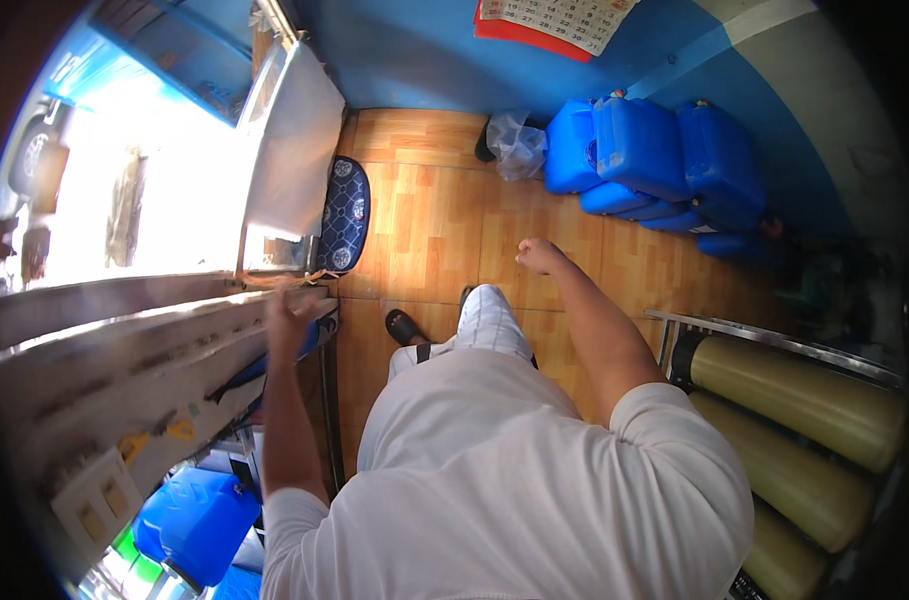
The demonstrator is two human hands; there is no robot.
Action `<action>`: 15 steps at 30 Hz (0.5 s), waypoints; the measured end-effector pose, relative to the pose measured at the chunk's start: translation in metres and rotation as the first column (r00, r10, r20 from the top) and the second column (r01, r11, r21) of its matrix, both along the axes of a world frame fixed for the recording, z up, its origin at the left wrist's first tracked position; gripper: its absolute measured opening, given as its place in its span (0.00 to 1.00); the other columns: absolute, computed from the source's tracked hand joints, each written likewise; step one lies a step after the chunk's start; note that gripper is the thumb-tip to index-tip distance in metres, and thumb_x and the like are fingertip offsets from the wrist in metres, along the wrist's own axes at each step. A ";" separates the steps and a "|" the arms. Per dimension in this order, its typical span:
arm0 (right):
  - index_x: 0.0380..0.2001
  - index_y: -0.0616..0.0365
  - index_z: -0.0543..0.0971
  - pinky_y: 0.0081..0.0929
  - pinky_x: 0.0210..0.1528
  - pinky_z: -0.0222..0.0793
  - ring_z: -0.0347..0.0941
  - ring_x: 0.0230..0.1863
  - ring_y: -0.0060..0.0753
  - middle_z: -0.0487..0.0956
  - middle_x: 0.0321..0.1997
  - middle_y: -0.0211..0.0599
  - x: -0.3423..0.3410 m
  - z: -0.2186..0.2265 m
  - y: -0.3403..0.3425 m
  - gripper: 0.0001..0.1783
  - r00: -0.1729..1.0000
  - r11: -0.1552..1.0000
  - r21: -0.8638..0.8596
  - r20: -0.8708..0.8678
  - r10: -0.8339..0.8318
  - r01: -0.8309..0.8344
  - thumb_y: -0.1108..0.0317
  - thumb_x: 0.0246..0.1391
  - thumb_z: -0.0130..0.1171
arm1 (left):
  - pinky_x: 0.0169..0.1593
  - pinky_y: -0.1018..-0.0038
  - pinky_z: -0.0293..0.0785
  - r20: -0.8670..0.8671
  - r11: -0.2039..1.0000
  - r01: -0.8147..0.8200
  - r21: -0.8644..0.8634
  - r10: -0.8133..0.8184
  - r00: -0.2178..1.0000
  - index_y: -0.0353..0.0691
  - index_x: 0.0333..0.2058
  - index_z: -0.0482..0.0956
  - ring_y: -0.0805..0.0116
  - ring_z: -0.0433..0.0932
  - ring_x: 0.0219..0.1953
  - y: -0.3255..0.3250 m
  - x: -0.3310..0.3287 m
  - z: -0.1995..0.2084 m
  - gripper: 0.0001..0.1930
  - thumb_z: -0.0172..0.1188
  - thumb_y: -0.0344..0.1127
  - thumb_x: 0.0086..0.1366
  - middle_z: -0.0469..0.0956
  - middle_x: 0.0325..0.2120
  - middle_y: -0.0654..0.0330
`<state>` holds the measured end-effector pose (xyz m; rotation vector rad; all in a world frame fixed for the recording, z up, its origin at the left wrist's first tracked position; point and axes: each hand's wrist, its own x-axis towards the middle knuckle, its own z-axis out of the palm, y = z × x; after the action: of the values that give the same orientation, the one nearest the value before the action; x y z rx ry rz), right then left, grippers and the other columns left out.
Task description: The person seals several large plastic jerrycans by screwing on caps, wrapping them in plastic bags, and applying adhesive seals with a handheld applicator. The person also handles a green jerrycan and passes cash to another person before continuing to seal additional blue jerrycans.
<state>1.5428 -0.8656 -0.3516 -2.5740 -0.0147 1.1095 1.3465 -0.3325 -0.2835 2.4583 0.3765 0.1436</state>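
Note:
My left hand (290, 308) is raised beside the wooden ledge at the left, just below a thin orange cord (292, 279) tied by the door frame. Its thumb stands apart from the fingers, and nothing shows in it; whether it touches the cord or the ledge I cannot tell. Out over the tiled floor, my right hand (541, 257) is held in the air with its fingers curled into a loose fist. I see nothing in that fist, and it is apart from everything around it.
Several blue plastic jugs (639, 150) are stacked against the blue wall, with a clear plastic bag (516, 145) beside them. A dark blue patterned mat (344, 215) lies by the bright doorway. Tan cylinders (794, 395) fill a metal rack at right. Another blue jug (196, 525) sits lower left.

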 end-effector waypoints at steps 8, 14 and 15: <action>0.53 0.57 0.79 0.38 0.59 0.71 0.77 0.57 0.47 0.81 0.54 0.49 0.157 -0.068 -0.019 0.26 0.999 1.000 -0.003 -0.033 -0.018 0.018 0.54 0.55 0.65 | 0.72 0.57 0.52 -0.387 0.901 -0.317 0.296 0.417 0.822 0.33 0.71 0.51 0.44 0.53 0.72 0.121 0.197 -0.028 0.54 0.60 0.69 0.61 0.57 0.69 0.39; 0.56 0.55 0.78 0.40 0.63 0.68 0.73 0.62 0.49 0.77 0.60 0.50 0.294 -0.183 -0.035 0.28 0.988 0.992 -0.012 -0.092 -0.124 0.123 0.52 0.55 0.64 | 0.74 0.53 0.44 -0.438 0.737 -0.351 0.577 0.642 0.629 0.40 0.72 0.52 0.42 0.43 0.74 0.102 0.221 -0.102 0.55 0.55 0.76 0.59 0.48 0.71 0.37; 0.56 0.55 0.78 0.39 0.63 0.68 0.73 0.62 0.49 0.77 0.60 0.51 0.316 -0.203 -0.037 0.29 0.987 0.990 -0.021 -0.082 -0.139 0.138 0.52 0.55 0.64 | 0.75 0.56 0.44 -0.361 0.723 -0.413 0.554 0.656 0.663 0.36 0.72 0.51 0.44 0.45 0.74 0.101 0.224 -0.106 0.57 0.55 0.76 0.58 0.49 0.71 0.38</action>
<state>1.8589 -0.9024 -0.5548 -2.4968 0.1903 1.1669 1.5706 -0.2314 -0.3895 2.6937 1.5053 -0.2602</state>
